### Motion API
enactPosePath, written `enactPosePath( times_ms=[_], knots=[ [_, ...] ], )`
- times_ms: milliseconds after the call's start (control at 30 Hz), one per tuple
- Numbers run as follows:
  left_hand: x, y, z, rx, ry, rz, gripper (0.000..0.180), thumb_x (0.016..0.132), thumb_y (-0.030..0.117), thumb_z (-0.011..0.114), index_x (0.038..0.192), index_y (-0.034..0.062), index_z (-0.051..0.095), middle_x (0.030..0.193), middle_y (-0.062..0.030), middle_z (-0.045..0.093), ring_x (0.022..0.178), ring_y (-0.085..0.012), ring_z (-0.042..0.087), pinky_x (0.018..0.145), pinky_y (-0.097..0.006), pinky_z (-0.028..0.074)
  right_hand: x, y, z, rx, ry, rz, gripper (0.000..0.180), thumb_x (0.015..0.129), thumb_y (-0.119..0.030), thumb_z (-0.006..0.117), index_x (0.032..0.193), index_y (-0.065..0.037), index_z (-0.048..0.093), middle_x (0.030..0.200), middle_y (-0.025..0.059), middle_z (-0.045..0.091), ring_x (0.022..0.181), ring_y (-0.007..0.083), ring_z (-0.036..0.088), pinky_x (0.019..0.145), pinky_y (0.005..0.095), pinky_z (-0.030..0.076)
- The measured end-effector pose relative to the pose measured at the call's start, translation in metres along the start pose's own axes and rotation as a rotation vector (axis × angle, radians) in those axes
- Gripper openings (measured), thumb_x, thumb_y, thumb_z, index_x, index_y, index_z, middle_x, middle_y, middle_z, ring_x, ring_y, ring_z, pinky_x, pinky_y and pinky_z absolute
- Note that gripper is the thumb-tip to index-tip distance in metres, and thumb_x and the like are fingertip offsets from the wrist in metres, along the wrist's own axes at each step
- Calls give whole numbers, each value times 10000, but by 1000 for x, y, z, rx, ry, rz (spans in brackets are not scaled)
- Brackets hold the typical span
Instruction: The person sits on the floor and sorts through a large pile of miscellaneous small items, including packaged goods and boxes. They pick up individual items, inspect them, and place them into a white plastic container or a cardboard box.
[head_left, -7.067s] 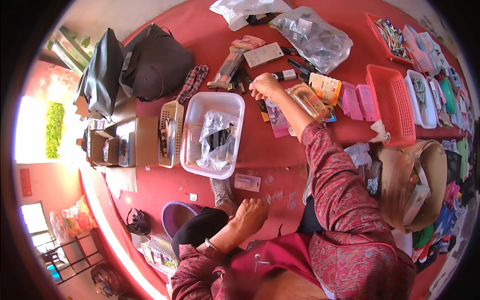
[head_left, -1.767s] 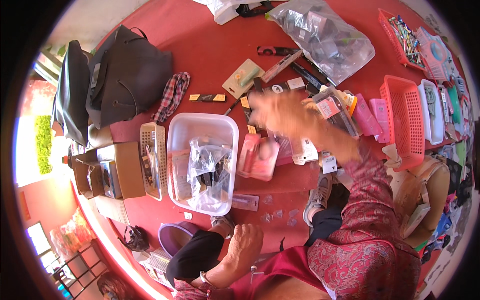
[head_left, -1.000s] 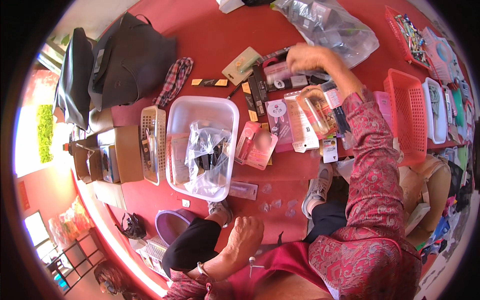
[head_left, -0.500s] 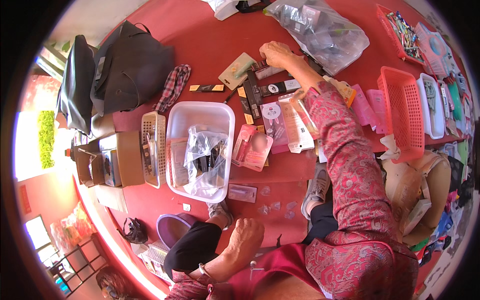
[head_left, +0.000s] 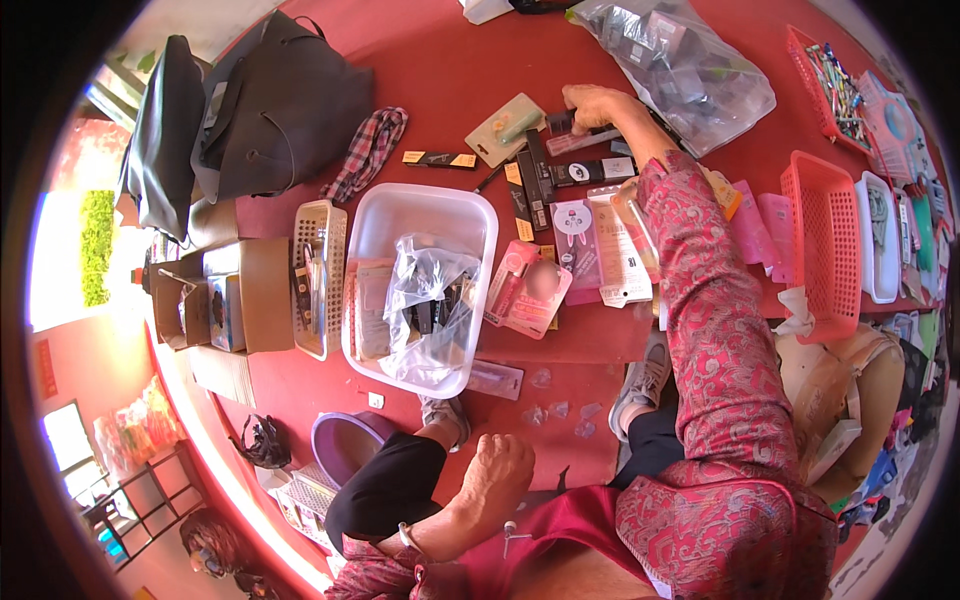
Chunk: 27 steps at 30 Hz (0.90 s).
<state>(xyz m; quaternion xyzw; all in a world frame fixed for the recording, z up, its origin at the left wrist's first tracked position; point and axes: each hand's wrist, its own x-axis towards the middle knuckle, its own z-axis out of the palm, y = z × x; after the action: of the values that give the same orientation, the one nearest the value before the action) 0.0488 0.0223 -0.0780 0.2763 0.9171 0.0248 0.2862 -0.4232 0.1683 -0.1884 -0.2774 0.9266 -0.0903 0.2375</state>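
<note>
Red floor covering (head_left: 440,60), spread with small packaged goods and seen from above by a seated person. Right hand (head_left: 600,105): at 12 o'clock of the view, arm in a red patterned sleeve (head_left: 705,330) stretched out; fingers curled down onto a long pink pack (head_left: 583,141), whether gripping it or only pressing on it cannot be told. Black box (head_left: 588,172): just below that hand, lying flat. Green-capped card (head_left: 505,128): at the hand's 9 o'clock, near. Clear bag (head_left: 690,60): at the hand's 2 o'clock, stuffed with dark items. Left hand (head_left: 495,470): at 6 o'clock of the view, loosely closed, resting on the knee of the dark trouser leg (head_left: 385,490), holding nothing visible. White tub (head_left: 400,215): centre, containing a crumpled plastic bag (head_left: 430,300) of dark items and flat packs. Slotted basket (head_left: 318,280): touching the tub at its 9 o'clock. Pink blister pack (head_left: 527,292): at the tub's 3 o'clock, just beside it. Cartoon-face pack (head_left: 578,235): at the blister pack's 1 o'clock. Red basket (head_left: 825,245): at 3 o'clock of the view. Dark handbag (head_left: 280,105): at 10 o'clock. Checked cloth (head_left: 368,150): beside the handbag. Cardboard box (head_left: 250,295): at 9 o'clock.
</note>
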Motion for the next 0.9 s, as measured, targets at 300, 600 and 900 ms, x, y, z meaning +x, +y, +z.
enactPosePath(
  times_ms=[300,600,900],
  knots=[
    [7,-3,1,-32,12,-8,166,709,158,567,815,50,500,772,-92,502,771,-233,509,669,-346,392,27,-142,7,404,383,-104,416,608,-248,676,884,43,565,881,231,588,869,340,575,732,400,474],
    [2,0,-1,-70,-15,-22,245,707,178,596,875,41,483,817,-101,499,798,-249,508,716,-358,391,18,-175,58,207,389,-30,203,672,-130,587,841,-32,642,824,173,633,816,267,626,685,372,504],
    [-7,15,1,54,92,40,141,702,144,544,799,49,505,768,-95,496,755,-237,502,695,-358,393,-106,-100,13,1090,-42,1,273,565,-129,693,738,67,613,666,139,618,557,201,591,514,326,465]
  ],
)
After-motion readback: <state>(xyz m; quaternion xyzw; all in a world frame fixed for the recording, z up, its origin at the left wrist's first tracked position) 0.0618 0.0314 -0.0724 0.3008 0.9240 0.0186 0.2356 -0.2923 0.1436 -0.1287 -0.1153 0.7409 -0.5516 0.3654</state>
